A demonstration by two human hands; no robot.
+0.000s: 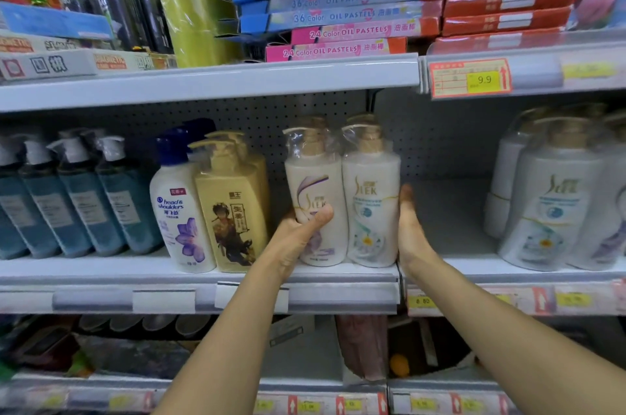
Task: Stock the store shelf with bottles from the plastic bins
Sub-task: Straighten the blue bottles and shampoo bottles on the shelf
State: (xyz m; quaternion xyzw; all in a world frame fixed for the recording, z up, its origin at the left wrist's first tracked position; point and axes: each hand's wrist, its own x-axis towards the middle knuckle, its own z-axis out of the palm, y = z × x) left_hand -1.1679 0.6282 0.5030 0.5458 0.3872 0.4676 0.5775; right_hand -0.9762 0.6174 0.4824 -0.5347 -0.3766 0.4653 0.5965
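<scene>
Two white Slek pump bottles stand side by side at the front of the middle shelf (338,274). My left hand (298,238) grips the left bottle (315,187), the one with a purple swirl, with the thumb across its front. Against the right side of the other bottle (371,197), which carries a blue and green label, my right hand (411,231) presses with straight fingers. Both bottles have gold pumps wrapped in clear plastic. No plastic bin is in view.
Left of the pair stand a yellow bottle (233,211), a Head & Shoulders bottle (179,214) and several blue bottles (81,204). More white Slek bottles (555,204) fill the right. Bare shelf lies between. Oil pastel boxes (338,1) sit above.
</scene>
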